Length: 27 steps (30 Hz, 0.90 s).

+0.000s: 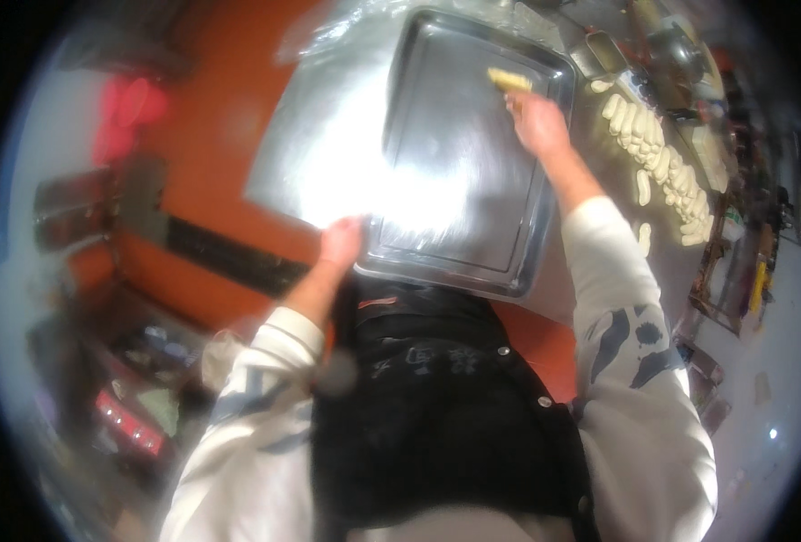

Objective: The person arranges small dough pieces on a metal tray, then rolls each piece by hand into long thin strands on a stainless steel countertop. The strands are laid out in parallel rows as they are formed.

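Note:
A large rectangular metal tray (468,183) with a raised rim lies in front of me on a shiny metal table (332,129). Over the tray's far right part, my right hand (539,122) holds a pale yellow brush (511,80), seemingly a pastry brush, its finer details blurred. My left hand (342,240) is at the tray's near left corner, fingers against or just beside the rim; whether it grips the rim is hard to see. Right of the tray, many pale dough pieces (661,162) lie in a slanting row, several of them stacked, with a few lying apart.
A small metal container (598,55) stands beyond the dough pieces. A pale block or box (708,157) lies to their right. Further right is a cluttered shelf with a yellow item (757,288). Red-pink objects (129,112) are at the far left, above the orange floor.

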Available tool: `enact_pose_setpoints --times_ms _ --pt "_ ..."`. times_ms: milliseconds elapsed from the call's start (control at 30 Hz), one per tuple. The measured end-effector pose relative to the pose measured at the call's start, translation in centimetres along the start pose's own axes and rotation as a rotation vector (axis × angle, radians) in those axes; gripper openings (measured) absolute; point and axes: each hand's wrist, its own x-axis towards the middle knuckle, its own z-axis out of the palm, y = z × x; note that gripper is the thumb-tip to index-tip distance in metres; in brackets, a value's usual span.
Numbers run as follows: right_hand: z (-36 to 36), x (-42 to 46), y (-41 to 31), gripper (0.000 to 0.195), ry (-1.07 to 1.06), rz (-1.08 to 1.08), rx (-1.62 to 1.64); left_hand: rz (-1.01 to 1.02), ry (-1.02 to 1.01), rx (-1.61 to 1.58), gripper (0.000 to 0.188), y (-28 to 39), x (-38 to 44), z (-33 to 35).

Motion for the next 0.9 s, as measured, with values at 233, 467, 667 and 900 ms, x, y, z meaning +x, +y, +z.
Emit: enact_pose_setpoints --times_ms 233,467,667,900 --pt "-4.6 -20.7 -8.5 0.031 -0.48 -0.021 0.126 0.0 0.045 0.096 0.051 -0.1 -0.7 0.0" --pt "-10.0 -19.3 -7.6 0.031 -0.328 0.564 0.877 -0.111 -0.056 -0.008 0.059 2.8 1.0 -5.1" --pt "-9.4 -3.2 10.1 0.044 0.607 0.544 1.208 0.059 -0.019 0.183 0.055 0.7 3.5 -10.8" --pt "-10.6 10.1 24.8 0.041 0.849 0.614 1.164 -0.013 0.114 0.375 0.054 0.1 7.9 -11.6"
